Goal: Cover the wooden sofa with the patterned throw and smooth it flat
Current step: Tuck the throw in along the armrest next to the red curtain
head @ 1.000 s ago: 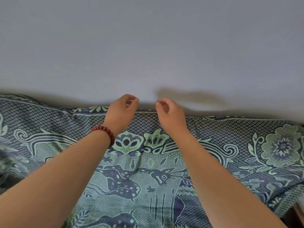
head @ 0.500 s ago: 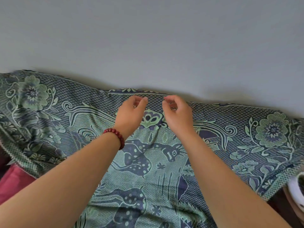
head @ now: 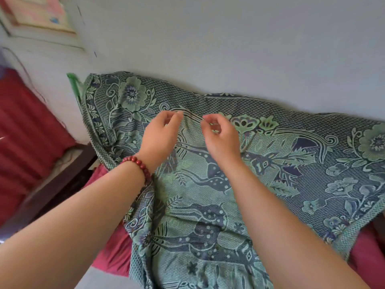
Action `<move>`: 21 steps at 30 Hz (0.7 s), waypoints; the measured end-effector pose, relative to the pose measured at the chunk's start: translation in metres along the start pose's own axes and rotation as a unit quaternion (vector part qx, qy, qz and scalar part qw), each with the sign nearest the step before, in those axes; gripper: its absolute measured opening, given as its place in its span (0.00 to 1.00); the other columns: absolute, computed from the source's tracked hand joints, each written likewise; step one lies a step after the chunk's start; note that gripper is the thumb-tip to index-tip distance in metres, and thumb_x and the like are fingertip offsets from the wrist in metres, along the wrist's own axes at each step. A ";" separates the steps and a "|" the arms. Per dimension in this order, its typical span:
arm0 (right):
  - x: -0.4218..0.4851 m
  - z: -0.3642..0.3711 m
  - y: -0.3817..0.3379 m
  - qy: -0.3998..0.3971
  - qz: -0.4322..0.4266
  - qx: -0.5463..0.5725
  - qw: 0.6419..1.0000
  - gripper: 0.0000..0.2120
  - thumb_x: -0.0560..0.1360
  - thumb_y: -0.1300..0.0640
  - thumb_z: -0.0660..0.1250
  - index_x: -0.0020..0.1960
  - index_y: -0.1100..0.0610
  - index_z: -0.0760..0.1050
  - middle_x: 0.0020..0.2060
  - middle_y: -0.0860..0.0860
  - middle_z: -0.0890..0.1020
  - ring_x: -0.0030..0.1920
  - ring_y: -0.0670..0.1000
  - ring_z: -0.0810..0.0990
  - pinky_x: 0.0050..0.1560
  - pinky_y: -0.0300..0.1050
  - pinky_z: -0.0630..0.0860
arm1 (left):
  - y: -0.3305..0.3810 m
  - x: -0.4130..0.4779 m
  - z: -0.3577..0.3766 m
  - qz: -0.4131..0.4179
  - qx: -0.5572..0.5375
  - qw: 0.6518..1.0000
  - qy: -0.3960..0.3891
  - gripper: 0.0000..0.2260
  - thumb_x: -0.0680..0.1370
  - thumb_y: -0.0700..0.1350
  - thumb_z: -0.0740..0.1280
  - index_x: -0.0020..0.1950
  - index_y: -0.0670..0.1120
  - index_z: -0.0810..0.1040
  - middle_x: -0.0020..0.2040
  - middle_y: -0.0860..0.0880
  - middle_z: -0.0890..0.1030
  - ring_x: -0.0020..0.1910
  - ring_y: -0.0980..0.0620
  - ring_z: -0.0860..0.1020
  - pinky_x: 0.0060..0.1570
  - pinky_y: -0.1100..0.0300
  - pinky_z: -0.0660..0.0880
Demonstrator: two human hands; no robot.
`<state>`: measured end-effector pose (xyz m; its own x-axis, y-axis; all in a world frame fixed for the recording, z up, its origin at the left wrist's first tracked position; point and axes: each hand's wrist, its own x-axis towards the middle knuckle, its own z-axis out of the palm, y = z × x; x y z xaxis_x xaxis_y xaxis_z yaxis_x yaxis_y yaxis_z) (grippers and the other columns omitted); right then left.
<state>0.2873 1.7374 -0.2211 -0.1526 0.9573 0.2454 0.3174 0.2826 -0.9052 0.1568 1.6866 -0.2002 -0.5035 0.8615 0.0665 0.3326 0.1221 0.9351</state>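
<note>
The throw (head: pixel 302 174) is lying draped over the sofa (head: pixel 62 176), its long axis running left to right along the wall (head: pixel 229 49), directly under both hands. The left hand (head: pixel 162 134) and right hand (head: pixel 221 136) are each pinching the cloth near its upper edge, close together and left of its middle. So most of the slack is probably lying to the right, nearer the right hand.

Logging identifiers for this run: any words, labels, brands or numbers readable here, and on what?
No readable text.
The pale pink paper sheet, top left, is too blurred to read.
The green-and-blue patterned throw shows only woven flowers and deer.
</note>
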 end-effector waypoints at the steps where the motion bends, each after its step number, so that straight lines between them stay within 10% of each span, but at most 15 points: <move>1: -0.009 0.011 -0.010 0.000 -0.001 0.004 1.000 0.05 0.76 0.54 0.68 0.51 0.53 0.78 0.48 0.46 0.81 0.47 0.44 0.77 0.46 0.29 0.69 | -0.002 -0.006 -0.018 -0.004 -0.005 1.000 0.005 0.18 0.74 0.59 0.60 0.53 0.48 0.78 0.46 0.52 0.81 0.43 0.53 0.79 0.42 0.59 0.71; 7: -0.035 0.065 -0.043 -0.020 -0.016 0.012 1.000 0.04 0.75 0.54 0.67 0.50 0.52 0.78 0.48 0.47 0.81 0.47 0.45 0.78 0.45 0.31 0.70 | -0.025 -0.020 -0.090 -0.018 -0.009 0.999 0.032 0.19 0.72 0.61 0.60 0.52 0.48 0.79 0.45 0.54 0.81 0.48 0.51 0.79 0.54 0.54 0.74; 21: -0.025 0.172 -0.020 -0.055 0.014 0.047 0.997 0.05 0.76 0.56 0.65 0.51 0.53 0.78 0.46 0.44 0.80 0.46 0.34 0.75 0.43 0.24 0.67 | -0.116 0.020 -0.146 -0.078 -0.022 0.996 0.038 0.12 0.79 0.54 0.59 0.56 0.51 0.77 0.51 0.56 0.80 0.48 0.56 0.80 0.41 0.62 0.68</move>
<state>0.1240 1.6973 -0.2693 -0.2476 0.9511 0.1845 0.2354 0.2438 -0.9408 -0.0085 1.6173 -0.2566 -0.6059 0.7935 -0.0563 0.2115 0.2290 0.9502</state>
